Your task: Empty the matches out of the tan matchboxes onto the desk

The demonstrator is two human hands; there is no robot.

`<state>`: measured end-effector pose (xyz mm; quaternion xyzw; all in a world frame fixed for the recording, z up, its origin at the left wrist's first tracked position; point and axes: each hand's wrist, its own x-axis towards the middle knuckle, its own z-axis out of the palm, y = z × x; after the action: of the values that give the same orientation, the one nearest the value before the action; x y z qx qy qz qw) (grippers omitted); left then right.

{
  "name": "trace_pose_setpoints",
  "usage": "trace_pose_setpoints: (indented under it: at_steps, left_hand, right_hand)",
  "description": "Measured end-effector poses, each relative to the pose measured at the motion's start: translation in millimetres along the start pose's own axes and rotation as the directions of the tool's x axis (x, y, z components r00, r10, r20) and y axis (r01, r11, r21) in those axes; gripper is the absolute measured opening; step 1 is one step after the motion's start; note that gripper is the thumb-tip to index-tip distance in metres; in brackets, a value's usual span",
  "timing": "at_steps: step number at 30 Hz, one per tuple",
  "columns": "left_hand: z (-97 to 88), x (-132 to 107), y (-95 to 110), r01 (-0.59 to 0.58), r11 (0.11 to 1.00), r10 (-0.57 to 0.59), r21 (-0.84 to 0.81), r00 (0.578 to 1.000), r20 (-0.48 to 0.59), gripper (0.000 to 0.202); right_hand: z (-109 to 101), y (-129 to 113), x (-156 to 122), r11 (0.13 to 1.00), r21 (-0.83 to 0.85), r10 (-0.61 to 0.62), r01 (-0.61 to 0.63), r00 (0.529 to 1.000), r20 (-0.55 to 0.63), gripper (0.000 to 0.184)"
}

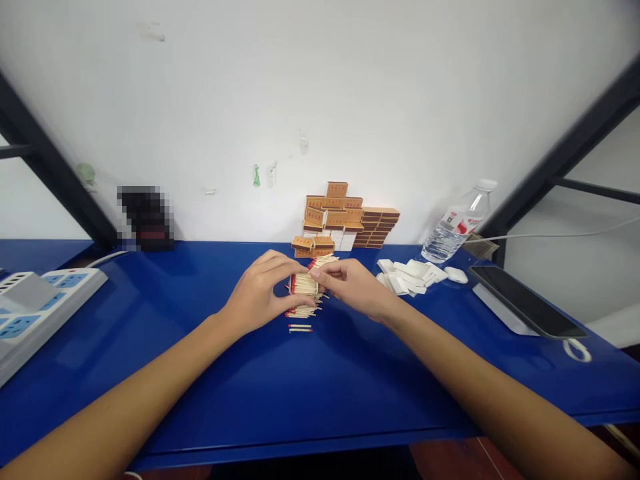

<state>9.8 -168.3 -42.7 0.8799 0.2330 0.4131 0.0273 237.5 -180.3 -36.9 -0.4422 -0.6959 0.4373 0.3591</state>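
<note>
My left hand [263, 291] and my right hand [356, 285] meet over the middle of the blue table [320, 387]. Both are closed round a bundle of red-tipped matches [304, 285] held between their fingertips. More matches lie in a loose pile [301, 311] on the table under the hands. Two single matches [300, 328] lie just in front of the pile. I cannot tell whether the bundle sits inside a box tray.
A stack of orange matchboxes [345, 217] stands against the white wall. White inner trays [407, 275] lie heaped to the right. Further right are a plastic water bottle [457, 225], a dark phone [525, 300] and white earbuds [455, 274]. A power strip [35, 300] lies at left.
</note>
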Motion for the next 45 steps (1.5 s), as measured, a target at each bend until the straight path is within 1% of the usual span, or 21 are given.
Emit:
trace_pose_setpoints:
  at_steps: [2, 4, 5, 6, 8, 9, 13, 17, 20, 23, 27, 29, 30, 31, 32, 33, 34, 37, 39, 41, 45]
  left_hand:
    - [-4.1, 0.5, 2.7, 0.046, 0.999, -0.047, 0.01, 0.992, 0.12, 0.087]
    - [-7.6, -0.4, 4.7, 0.078, 0.996, -0.085, 0.035, 0.959, 0.27, 0.122]
    - [-8.5, -1.3, 5.2, 0.086, 0.995, -0.097, 0.049, 0.938, 0.332, 0.131]
    - [-8.9, -2.4, 5.4, 0.091, 0.994, -0.106, 0.058, 0.92, 0.378, 0.135]
    - [-8.2, -4.4, 5.2, 0.103, 0.992, -0.122, 0.068, 0.894, 0.43, 0.137]
    - [-7.6, -5.0, 4.8, 0.11, 0.991, -0.13, 0.071, 0.889, 0.44, 0.136]
    - [-7.1, -4.9, 2.1, 0.106, 0.989, -0.138, 0.1, 0.897, 0.421, 0.127]
    - [-8.9, -4.9, -1.5, 0.097, 0.988, -0.138, 0.119, 0.902, 0.408, 0.12]
    - [-8.8, -5.6, -2.6, 0.097, 0.989, -0.136, 0.114, 0.9, 0.414, 0.118]
    - [-8.2, -5.2, -1.5, 0.086, 0.989, -0.131, 0.124, 0.901, 0.413, 0.114]
    - [-9.0, -3.2, 0.9, 0.071, 0.988, -0.124, 0.139, 0.902, 0.414, 0.112]
    - [-9.7, -2.5, 1.6, 0.076, 0.987, -0.128, 0.14, 0.9, 0.417, 0.112]
    - [-9.8, -2.4, 1.7, 0.081, 0.987, -0.133, 0.14, 0.898, 0.419, 0.112]
    - [-9.7, -2.6, 1.6, 0.088, 0.987, -0.139, 0.138, 0.897, 0.419, 0.114]
    - [-9.4, -3.0, 1.2, 0.095, 0.987, -0.142, 0.133, 0.898, 0.416, 0.116]
    - [-8.8, -3.6, 0.6, 0.102, 0.987, -0.146, 0.127, 0.899, 0.413, 0.118]
    - [-7.9, -4.4, -0.1, 0.108, 0.987, -0.149, 0.121, 0.899, 0.412, 0.12]
    - [-5.2, -6.4, -2.4, 0.127, 0.986, -0.16, 0.105, 0.896, 0.413, 0.121]
    - [-4.2, -6.5, -2.9, 0.138, 0.986, -0.164, 0.091, 0.897, 0.411, 0.122]
    - [-4.4, -5.4, -1.8, 0.15, 0.985, -0.17, 0.081, 0.896, 0.409, 0.124]
    - [-6.7, -1.7, 2.1, 0.181, 0.979, -0.205, 0.095, 0.877, 0.436, 0.124]
  right_hand:
    - [1.0, 1.4, -2.0, 1.0, 0.022, 0.022, -0.021, 1.0, -0.009, 0.049]
    - [3.4, 3.2, -4.8, 0.999, 0.019, 0.038, -0.039, 0.999, 0.003, 0.045]
    - [4.5, 3.9, -6.4, 0.999, 0.001, 0.04, -0.04, 0.999, 0.015, 0.043]
    - [5.4, 4.5, -8.2, 0.999, -0.03, 0.035, -0.034, 0.999, 0.026, 0.041]
    - [6.3, 4.6, -12.4, 0.993, -0.118, -0.004, 0.007, 1.0, 0.029, 0.036]
    - [6.5, 4.1, -14.7, 0.985, -0.169, -0.038, 0.041, 0.999, 0.021, 0.033]
    - [7.9, 1.2, -24.3, 0.919, -0.351, -0.196, 0.18, 0.981, -0.01, 0.023]
    - [11.8, 1.4, -31.9, 0.813, -0.5, -0.322, 0.298, 0.946, 0.042, 0.012]
    - [13.4, 3.4, -34.8, 0.69, -0.598, -0.442, 0.407, 0.892, 0.097, 0.012]
    - [12.2, 3.6, -36.2, 0.52, -0.701, -0.564, 0.489, 0.812, 0.148, 0.017]
    - [7.6, -1.5, -37.3, 0.287, -0.789, -0.687, 0.544, 0.691, 0.226, 0.022]
    - [3.8, -5.4, -37.7, 0.204, -0.805, -0.734, 0.558, 0.631, 0.252, 0.02]
    - [1.4, -7.3, -37.9, 0.179, -0.809, -0.754, 0.559, 0.606, 0.252, 0.018]
    - [-1.4, -9.0, -37.9, 0.17, -0.814, -0.769, 0.556, 0.592, 0.244, 0.017]
    - [-4.7, -10.4, -37.9, 0.178, -0.818, -0.777, 0.547, 0.588, 0.224, 0.017]
    - [-8.3, -11.3, -37.8, 0.201, -0.824, -0.779, 0.529, 0.597, 0.193, 0.017]
    - [-12.3, -11.6, -37.5, 0.23, -0.832, -0.777, 0.505, 0.61, 0.156, 0.018]
    - [-24.4, -8.9, -36.0, 0.322, -0.861, -0.736, 0.393, 0.676, 0.033, 0.022]
    - [-30.9, -5.1, -34.4, 0.37, -0.871, -0.721, 0.322, 0.692, -0.05, 0.025]
    - [-35.5, -1.9, -32.3, 0.416, -0.868, -0.716, 0.269, 0.686, -0.13, 0.028]
    - [-45.2, -1.5, -28.3, 0.505, -0.849, -0.677, 0.154, 0.681, -0.28, 0.034]
